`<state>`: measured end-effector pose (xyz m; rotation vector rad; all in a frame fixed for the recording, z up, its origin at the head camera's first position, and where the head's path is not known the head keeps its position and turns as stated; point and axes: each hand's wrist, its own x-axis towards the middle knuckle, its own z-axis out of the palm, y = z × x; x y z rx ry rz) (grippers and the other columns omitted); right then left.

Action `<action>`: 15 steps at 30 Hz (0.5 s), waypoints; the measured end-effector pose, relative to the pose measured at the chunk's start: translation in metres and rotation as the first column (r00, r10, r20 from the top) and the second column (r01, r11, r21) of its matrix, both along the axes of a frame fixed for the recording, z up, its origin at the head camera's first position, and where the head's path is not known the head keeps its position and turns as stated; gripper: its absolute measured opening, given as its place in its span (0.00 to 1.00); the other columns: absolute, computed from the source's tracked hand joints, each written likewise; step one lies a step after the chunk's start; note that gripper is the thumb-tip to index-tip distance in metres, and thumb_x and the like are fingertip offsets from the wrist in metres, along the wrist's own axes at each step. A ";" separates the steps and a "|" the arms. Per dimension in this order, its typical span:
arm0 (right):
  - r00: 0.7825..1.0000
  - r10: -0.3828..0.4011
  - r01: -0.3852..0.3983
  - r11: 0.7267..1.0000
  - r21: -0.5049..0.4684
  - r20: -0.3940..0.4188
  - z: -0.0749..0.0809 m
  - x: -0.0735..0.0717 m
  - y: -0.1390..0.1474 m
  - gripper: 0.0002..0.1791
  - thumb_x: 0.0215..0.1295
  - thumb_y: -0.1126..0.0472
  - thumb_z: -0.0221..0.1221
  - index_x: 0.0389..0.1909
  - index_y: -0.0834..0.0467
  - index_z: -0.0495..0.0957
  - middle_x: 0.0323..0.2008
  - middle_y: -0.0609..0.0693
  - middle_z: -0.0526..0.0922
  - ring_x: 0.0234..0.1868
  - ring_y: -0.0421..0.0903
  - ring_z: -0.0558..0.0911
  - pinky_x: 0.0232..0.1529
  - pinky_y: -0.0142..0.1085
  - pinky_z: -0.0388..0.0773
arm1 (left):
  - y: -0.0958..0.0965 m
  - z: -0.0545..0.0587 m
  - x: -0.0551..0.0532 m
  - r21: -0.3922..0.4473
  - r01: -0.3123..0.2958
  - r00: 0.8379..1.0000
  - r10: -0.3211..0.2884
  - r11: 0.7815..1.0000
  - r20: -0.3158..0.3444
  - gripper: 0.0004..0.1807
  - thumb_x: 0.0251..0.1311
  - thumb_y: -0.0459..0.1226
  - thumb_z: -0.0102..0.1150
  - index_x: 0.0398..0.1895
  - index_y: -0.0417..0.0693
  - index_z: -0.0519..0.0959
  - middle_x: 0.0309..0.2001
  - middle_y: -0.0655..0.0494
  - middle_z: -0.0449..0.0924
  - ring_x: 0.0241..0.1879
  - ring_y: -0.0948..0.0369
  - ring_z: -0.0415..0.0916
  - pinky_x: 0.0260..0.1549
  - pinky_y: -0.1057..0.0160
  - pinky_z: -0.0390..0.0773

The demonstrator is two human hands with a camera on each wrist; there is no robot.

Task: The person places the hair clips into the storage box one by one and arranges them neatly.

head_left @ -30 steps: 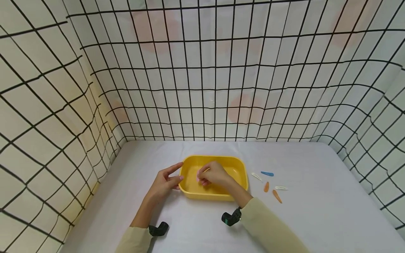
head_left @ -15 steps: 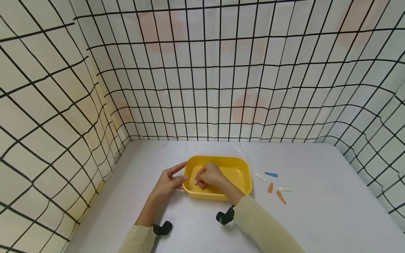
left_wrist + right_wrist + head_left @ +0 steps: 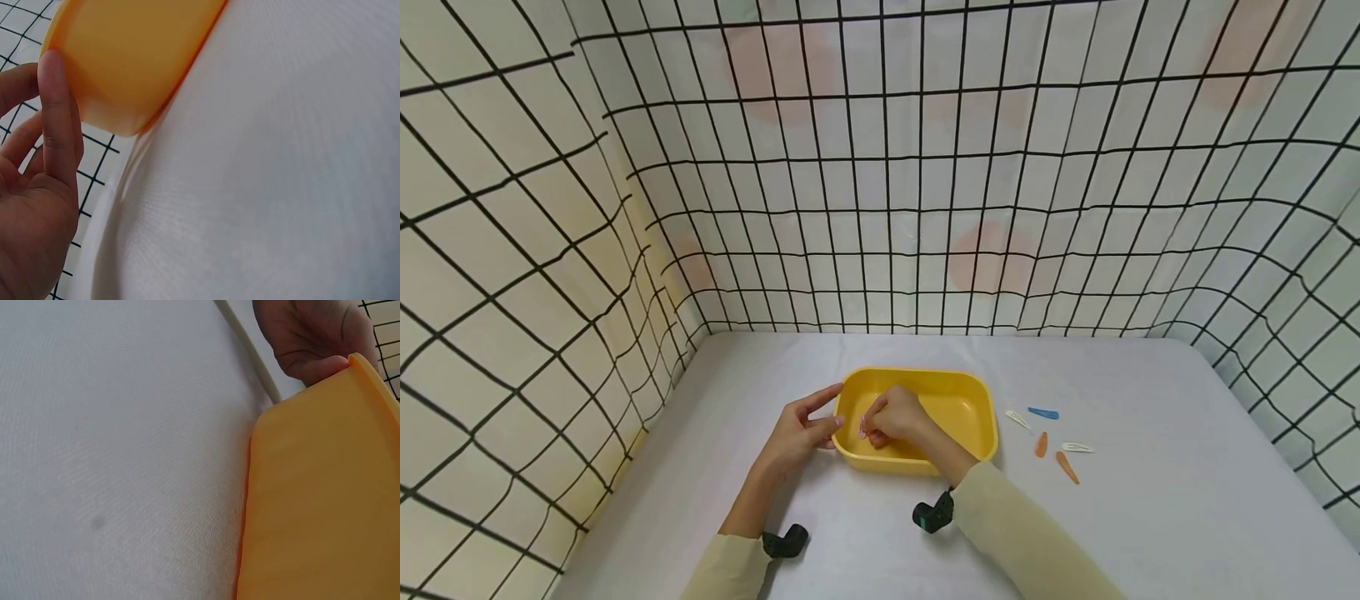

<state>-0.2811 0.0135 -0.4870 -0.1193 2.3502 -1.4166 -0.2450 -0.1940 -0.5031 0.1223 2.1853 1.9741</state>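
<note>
A yellow plastic tray (image 3: pixel 964 410) stands on the white-covered table. At its left end my left hand (image 3: pixel 793 429) touches the rim, thumb and index finger spread apart. Its fingers look fairly straight in the left wrist view, against the tray's outer wall (image 3: pixel 137 56). My right hand (image 3: pixel 897 414) reaches down inside the tray's left half and pinches a small pink hair clip (image 3: pixel 862 428), partly covered by the fingers. The right wrist view shows the tray's near wall (image 3: pixel 319 506) and my left hand (image 3: pixel 319 331) behind it; the right hand is hidden there.
Right of the tray lie loose hair clips: a blue one (image 3: pixel 1043 413), white ones including one near the tray (image 3: pixel 1018 419) and another farther right (image 3: pixel 1078 447), and orange ones (image 3: pixel 1041 444). Black grid netting (image 3: pixel 917 208) encloses the table's back and sides.
My right hand has shifted slightly left within the tray, the pink hair clip between its fingers. The left hand keeps its place at the rim. The whole head view has shifted slightly.
</note>
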 end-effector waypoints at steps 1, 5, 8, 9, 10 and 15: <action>1.000 -0.003 0.003 1.000 -0.007 -0.001 0.001 0.000 0.001 0.04 0.62 0.68 0.68 0.29 0.64 0.87 0.23 0.54 0.86 0.18 0.42 0.84 0.25 0.30 0.86 | 0.001 0.000 -0.001 0.001 0.006 1.000 -0.006 1.000 -0.004 0.33 0.66 0.36 0.68 0.74 0.57 0.72 0.78 0.53 0.65 0.31 0.54 0.87 0.34 0.66 0.88; 1.000 0.016 -0.016 0.999 -0.028 -0.007 0.003 0.002 0.006 0.03 0.62 0.68 0.69 0.31 0.64 0.87 0.23 0.53 0.86 0.19 0.42 0.84 0.26 0.30 0.86 | 0.000 -0.002 -0.001 0.007 0.013 1.000 -0.013 1.000 -0.010 0.33 0.66 0.37 0.68 0.74 0.56 0.72 0.78 0.52 0.64 0.28 0.57 0.86 0.34 0.67 0.88; 0.998 0.060 -0.061 0.998 -0.030 -0.021 0.005 0.003 0.011 0.05 0.63 0.65 0.69 0.36 0.63 0.87 0.24 0.53 0.86 0.21 0.43 0.85 0.29 0.30 0.86 | -0.002 -0.001 0.003 0.002 -0.001 1.000 0.001 1.000 -0.013 0.33 0.66 0.36 0.68 0.74 0.55 0.72 0.78 0.52 0.64 0.25 0.58 0.85 0.33 0.68 0.88; 0.997 0.073 -0.074 0.997 -0.031 -0.028 0.007 0.003 0.014 0.06 0.64 0.64 0.69 0.38 0.63 0.87 0.25 0.53 0.86 0.22 0.43 0.85 0.30 0.30 0.86 | -0.002 -0.001 0.003 0.001 -0.006 1.000 0.006 1.000 -0.011 0.32 0.66 0.36 0.68 0.74 0.56 0.72 0.78 0.52 0.65 0.24 0.58 0.85 0.33 0.68 0.88; 0.996 0.078 -0.079 0.996 -0.029 -0.035 0.008 0.003 0.016 0.07 0.64 0.63 0.69 0.39 0.62 0.86 0.26 0.52 0.86 0.23 0.43 0.85 0.31 0.30 0.86 | -0.003 0.000 0.004 0.000 -0.008 1.000 0.008 1.000 -0.012 0.32 0.66 0.37 0.68 0.73 0.56 0.72 0.77 0.53 0.65 0.24 0.58 0.84 0.33 0.67 0.88; 0.996 0.074 -0.076 0.996 -0.043 -0.046 0.017 0.006 0.032 0.11 0.64 0.60 0.70 0.43 0.61 0.85 0.30 0.53 0.88 0.29 0.47 0.86 0.36 0.34 0.88 | 0.000 0.000 0.003 -0.001 0.005 1.000 -0.005 1.000 -0.020 0.33 0.66 0.37 0.68 0.74 0.55 0.71 0.78 0.51 0.63 0.25 0.58 0.85 0.33 0.67 0.88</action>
